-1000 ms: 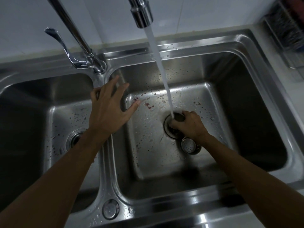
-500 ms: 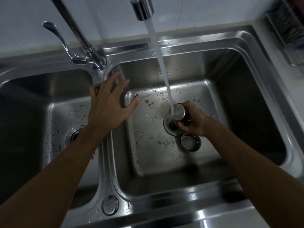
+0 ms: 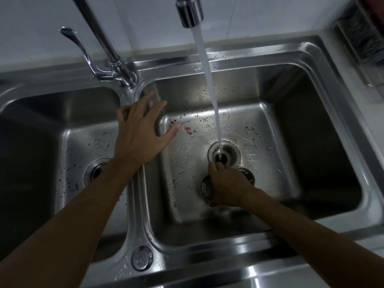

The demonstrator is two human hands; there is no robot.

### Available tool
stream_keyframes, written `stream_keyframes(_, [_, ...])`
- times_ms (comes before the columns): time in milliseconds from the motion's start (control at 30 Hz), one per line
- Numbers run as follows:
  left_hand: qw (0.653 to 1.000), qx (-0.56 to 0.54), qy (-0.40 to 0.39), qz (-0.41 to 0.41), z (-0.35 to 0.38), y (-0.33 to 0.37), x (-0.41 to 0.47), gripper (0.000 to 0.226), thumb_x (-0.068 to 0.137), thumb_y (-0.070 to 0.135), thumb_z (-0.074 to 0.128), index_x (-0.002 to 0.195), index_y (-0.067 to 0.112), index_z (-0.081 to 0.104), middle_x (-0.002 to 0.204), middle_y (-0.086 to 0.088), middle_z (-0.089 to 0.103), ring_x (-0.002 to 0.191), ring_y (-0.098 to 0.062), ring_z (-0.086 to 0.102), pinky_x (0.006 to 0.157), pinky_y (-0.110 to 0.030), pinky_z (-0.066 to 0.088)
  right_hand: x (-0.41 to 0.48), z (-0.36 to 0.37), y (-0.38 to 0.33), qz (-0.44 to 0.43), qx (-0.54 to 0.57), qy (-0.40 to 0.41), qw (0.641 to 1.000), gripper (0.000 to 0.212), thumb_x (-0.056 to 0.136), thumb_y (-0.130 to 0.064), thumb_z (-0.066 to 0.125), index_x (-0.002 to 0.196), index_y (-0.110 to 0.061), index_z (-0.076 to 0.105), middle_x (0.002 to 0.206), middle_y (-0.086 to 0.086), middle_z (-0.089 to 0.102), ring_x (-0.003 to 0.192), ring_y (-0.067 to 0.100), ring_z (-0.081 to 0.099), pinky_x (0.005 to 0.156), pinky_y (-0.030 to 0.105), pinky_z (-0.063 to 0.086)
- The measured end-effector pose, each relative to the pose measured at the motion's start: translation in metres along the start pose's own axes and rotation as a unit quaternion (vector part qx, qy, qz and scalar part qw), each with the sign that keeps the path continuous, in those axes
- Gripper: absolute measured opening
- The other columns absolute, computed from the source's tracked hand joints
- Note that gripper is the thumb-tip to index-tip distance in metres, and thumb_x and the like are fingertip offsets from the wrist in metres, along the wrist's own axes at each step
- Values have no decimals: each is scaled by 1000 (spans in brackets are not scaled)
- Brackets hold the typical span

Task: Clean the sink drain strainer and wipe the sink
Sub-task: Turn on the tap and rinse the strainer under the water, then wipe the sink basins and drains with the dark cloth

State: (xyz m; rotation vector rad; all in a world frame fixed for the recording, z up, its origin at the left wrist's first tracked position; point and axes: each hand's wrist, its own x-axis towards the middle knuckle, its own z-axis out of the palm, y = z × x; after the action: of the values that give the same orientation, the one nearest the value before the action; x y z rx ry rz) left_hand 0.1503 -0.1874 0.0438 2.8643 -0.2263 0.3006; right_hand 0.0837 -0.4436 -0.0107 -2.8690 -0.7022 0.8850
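Note:
The right basin point(image 3: 311, 125) of the steel double sink has an uncovered drain opening point(image 3: 224, 155), and tap water runs straight into it. My right hand point(image 3: 228, 185) is low on the basin floor just in front of the drain, fingers curled on a perforated drain strainer point(image 3: 206, 188) that shows at its left side. A second round metal drain piece point(image 3: 247, 175) lies on the floor behind the hand, partly hidden. My left hand point(image 3: 141, 132) is spread flat over the divider between the basins and holds nothing. Reddish specks dot the basin floor.
The tap spout point(image 3: 189, 12) hangs over the right basin, with its lever handle point(image 3: 83, 50) at the back left. The left basin point(image 3: 31, 132) has its own drain point(image 3: 96, 171). A round cap point(image 3: 141, 258) sits on the front rim. A wire rack point(image 3: 361, 38) stands at the back right.
My right hand has lowered the strainer out of the water stream to the basin floor in front of the drain. The stream now falls into the drain opening. My left hand has stayed put.

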Motion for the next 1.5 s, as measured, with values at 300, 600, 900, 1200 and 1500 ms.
stream_keyframes(300, [1000,-6,3,1,1,-2,0,76,91,76,50,148,26,51,163,-6,36,146,-24,38,115,-50,25,5,0,-6,6,-20,-19,1000,105,65,-58,86,142,-10,33,139,15,48,126,35,51,102,47,50])
stream_keyframes(600, [986,-84,128,-62,-44,-5,7,69,98,53,59,153,14,44,170,-10,22,155,-25,25,119,-44,23,48,-123,-74,22,786,127,604,33,101,-22,60,133,-14,59,132,5,68,119,18,66,101,35,54])
stream_keyframes(900, [993,76,35,-87,-111,-93,85,61,106,37,45,157,4,33,163,-16,35,149,-32,36,115,-54,25,97,-207,-162,-13,941,101,323,24,100,7,35,97,-3,58,115,19,65,134,33,54,109,35,46])
stream_keyframes(1200, [990,70,120,-13,-110,-73,50,42,106,24,42,141,3,53,143,-16,56,126,-32,58,99,-48,39,106,-200,-178,-21,955,147,257,32,89,17,31,99,0,55,97,14,53,100,25,53,112,37,44])
stream_keyframes(1500, [992,79,73,-61,-109,-48,29,60,108,38,45,154,0,36,166,-19,28,155,-33,25,117,-54,32,98,-195,-173,-43,889,158,428,25,94,8,39,97,-8,59,99,12,61,98,27,58,92,38,49])
